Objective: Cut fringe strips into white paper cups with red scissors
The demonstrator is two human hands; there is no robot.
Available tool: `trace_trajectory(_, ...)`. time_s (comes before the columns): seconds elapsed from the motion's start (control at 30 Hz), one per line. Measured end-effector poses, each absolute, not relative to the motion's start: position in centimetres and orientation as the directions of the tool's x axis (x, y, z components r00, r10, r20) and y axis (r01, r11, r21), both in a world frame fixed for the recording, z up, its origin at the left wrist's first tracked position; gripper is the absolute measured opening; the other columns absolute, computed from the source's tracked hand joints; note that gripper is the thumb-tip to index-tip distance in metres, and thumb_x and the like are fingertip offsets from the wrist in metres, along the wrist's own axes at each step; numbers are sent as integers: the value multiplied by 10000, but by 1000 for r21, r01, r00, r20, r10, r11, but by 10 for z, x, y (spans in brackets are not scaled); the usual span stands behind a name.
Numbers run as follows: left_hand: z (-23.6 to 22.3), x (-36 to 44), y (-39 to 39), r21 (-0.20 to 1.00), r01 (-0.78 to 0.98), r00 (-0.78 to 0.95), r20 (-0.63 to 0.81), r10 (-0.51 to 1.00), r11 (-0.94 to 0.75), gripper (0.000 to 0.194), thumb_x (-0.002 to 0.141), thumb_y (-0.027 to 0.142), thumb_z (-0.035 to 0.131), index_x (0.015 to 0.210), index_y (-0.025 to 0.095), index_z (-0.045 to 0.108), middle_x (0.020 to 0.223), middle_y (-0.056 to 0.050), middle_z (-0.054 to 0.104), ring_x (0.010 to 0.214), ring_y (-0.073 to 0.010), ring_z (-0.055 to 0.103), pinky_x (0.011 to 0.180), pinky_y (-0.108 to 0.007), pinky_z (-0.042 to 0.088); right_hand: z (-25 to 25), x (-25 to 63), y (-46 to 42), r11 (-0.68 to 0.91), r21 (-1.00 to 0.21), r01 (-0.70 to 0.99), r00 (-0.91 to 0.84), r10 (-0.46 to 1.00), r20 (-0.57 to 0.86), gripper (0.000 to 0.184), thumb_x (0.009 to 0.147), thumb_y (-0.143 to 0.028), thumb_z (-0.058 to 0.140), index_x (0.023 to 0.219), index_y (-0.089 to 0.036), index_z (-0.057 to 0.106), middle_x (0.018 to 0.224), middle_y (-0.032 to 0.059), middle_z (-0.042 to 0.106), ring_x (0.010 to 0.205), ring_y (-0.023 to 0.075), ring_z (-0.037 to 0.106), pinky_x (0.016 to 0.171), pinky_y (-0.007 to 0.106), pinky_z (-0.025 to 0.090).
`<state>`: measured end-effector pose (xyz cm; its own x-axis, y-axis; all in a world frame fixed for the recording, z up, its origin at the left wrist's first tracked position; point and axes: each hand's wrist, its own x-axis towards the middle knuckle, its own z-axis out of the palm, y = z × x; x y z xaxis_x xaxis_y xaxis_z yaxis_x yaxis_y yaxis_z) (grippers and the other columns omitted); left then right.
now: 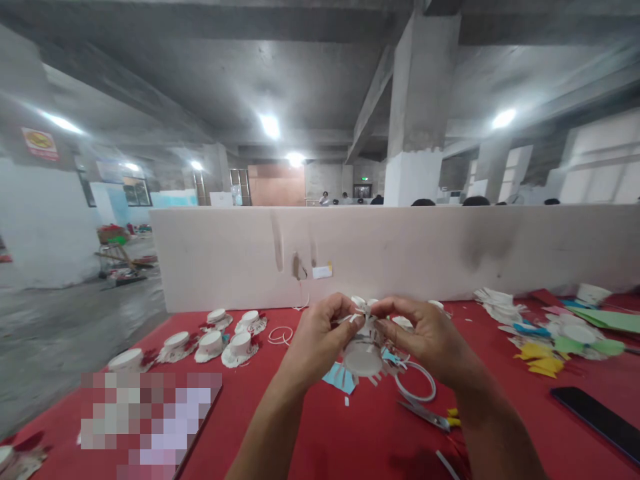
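Observation:
My left hand (320,333) and my right hand (423,330) meet at the centre, just above the red table. Both pinch the upper part of a white paper cup (363,360) whose wall is cut into strips. The cup's round base faces me below the fingers, and short strips stick out around it. What exactly lies between the fingertips is partly hidden. Under the hands are scraps of light blue paper (340,378). A loop of white cord (416,381) and scissors (430,417) with yellow handles lie near my right hand.
Several hat-shaped white cup pieces (240,347) sit at the left, beside a thin coil of cord (280,335). A pixelated flat object (175,427) lies front left. Cut cups, yellow paper (540,360) and a phone (597,423) are right. A white partition (400,257) stands behind.

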<state>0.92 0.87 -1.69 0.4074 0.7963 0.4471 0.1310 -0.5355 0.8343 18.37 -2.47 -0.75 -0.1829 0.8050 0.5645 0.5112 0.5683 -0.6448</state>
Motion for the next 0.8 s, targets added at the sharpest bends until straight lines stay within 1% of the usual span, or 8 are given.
trace_trajectory(0.2,-17,8,9,813,164,402,462,791,-558,149,796,309,525,775,163,545,621,15,520,534,-90,442,499,-210,347,-8,184,-25,589,-659,469,-195,796,573,152,791,-167,543,896,-211,644,836,-7,681,771,119,615,687,217,476)
trace_trajectory(0.37,-18,8,8,811,158,403,468,786,-563,140,796,299,525,759,163,531,608,21,505,523,-86,438,499,-210,348,-10,183,-24,572,-670,472,-186,808,559,152,784,-152,522,880,-200,631,830,4,678,776,128,613,701,239,478)
trace_trajectory(0.57,-17,9,8,809,157,407,469,784,-566,146,803,309,517,771,166,526,630,21,506,539,-89,444,510,-215,352,-9,183,-24,559,-685,467,-184,819,544,145,777,-159,524,878,-197,620,809,10,662,718,128,603,640,241,479)
trace_trajectory(0.67,-16,9,6,797,173,410,476,778,-579,141,807,302,512,767,167,525,631,23,499,552,-92,443,514,-214,348,-8,182,-26,560,-672,485,-187,817,546,130,781,-162,526,869,-195,616,803,12,660,733,131,598,655,246,474)
trace_trajectory(0.8,-16,9,6,798,153,430,477,767,-582,135,818,300,499,778,172,509,612,35,471,531,-87,422,504,-213,340,-7,182,-27,578,-638,509,-212,802,558,165,775,-132,500,869,-186,625,791,11,648,721,125,585,649,241,459)
